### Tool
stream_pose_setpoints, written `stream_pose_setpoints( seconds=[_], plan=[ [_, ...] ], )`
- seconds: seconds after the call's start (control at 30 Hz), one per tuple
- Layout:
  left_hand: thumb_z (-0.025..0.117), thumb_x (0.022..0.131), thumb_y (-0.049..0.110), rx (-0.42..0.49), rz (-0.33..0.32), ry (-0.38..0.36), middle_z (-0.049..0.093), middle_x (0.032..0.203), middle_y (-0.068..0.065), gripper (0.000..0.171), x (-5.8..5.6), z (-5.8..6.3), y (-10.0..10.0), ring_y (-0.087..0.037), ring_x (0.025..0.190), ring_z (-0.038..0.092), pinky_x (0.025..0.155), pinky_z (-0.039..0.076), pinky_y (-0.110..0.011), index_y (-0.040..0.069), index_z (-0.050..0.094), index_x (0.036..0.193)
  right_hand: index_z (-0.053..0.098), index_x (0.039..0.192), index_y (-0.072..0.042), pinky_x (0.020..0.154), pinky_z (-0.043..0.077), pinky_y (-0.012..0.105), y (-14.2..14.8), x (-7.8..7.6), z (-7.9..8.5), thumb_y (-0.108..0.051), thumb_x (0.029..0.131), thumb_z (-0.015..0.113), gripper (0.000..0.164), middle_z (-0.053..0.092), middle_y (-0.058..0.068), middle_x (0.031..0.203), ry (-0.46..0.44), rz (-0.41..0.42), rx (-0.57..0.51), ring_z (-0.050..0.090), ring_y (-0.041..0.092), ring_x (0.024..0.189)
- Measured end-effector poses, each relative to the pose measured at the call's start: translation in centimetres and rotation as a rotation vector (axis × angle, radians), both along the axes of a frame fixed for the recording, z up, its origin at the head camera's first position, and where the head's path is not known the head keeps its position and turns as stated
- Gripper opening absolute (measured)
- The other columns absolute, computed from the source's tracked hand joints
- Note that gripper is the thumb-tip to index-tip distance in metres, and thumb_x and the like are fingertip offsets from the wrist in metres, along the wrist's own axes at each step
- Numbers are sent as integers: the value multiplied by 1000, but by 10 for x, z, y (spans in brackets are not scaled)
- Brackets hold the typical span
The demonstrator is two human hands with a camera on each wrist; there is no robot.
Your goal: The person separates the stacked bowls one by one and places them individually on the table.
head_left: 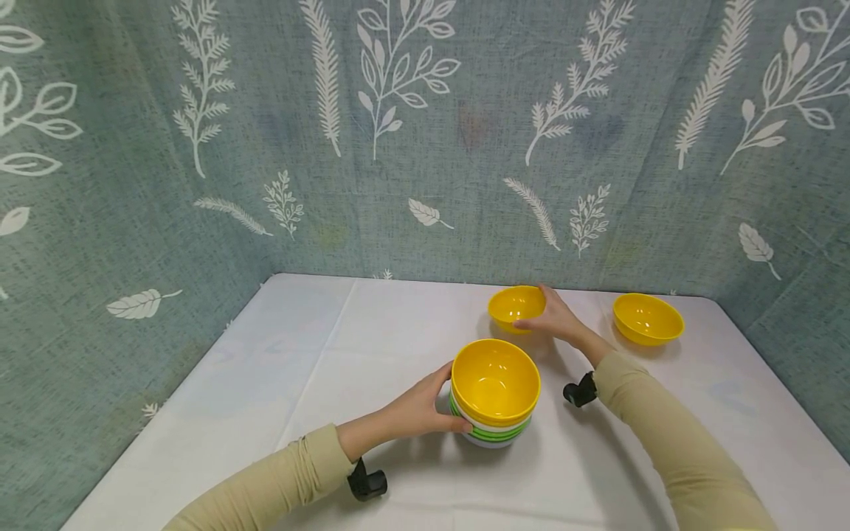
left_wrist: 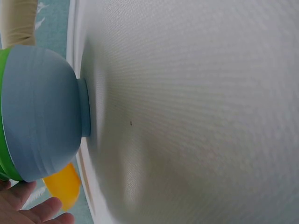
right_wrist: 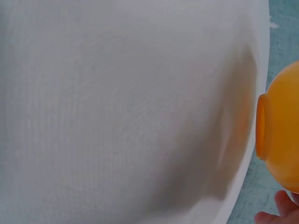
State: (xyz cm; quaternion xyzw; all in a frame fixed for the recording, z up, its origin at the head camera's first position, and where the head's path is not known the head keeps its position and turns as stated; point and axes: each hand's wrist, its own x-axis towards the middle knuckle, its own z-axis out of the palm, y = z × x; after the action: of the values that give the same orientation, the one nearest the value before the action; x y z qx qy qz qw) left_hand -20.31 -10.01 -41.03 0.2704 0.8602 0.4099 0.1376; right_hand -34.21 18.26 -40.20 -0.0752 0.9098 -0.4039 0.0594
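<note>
A stack of nested bowls [head_left: 493, 398] stands in the middle of the head view, yellow on top with white and green rims below. My left hand [head_left: 420, 405] grips its left side, thumb at the front. In the left wrist view the lowest bowl [left_wrist: 44, 112] looks pale blue, and the fingers [left_wrist: 44, 210] show beside it. Farther back, my right hand [head_left: 556, 317] holds a yellow bowl [head_left: 510, 307] by its right side. The right wrist view shows this bowl [right_wrist: 285, 130] from below; whether its foot touches the table I cannot tell.
Another yellow bowl [head_left: 647, 320] sits at the back right of the white-covered table [head_left: 279, 346]. A patterned green-grey curtain [head_left: 398, 206] hangs behind the table and along its sides. Black wrist devices [head_left: 367, 483] stick out under both sleeves.
</note>
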Motion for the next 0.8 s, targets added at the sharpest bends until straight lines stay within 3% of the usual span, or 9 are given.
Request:
stream_pose_setpoints(
  seconds=[0.37,0.6,0.8],
  plan=[
    [72,71,51,-2,-6,4,25,150,0,99,0,1,0,-21,137,24,107,25,-51,21,16,147,2,145,3,109,17,54,4,-7,-9,-50,69,73,116,9,26,149,-42,-38,6,18,42,133],
    [71,71,53,9,-16,17,25,149,2,99,-2,-1,-1,-19,137,23,108,25,-50,21,17,147,-7,145,1,108,12,59,11,-9,-9,-46,76,68,112,1,26,150,-103,45,89,9,45,135],
    [70,70,55,-16,-2,5,25,150,-1,100,0,0,-1,-22,137,24,106,26,-53,21,16,147,-10,144,0,109,9,59,12,-10,-12,-45,76,69,114,-3,25,150,-116,59,53,4,44,136]
  ],
)
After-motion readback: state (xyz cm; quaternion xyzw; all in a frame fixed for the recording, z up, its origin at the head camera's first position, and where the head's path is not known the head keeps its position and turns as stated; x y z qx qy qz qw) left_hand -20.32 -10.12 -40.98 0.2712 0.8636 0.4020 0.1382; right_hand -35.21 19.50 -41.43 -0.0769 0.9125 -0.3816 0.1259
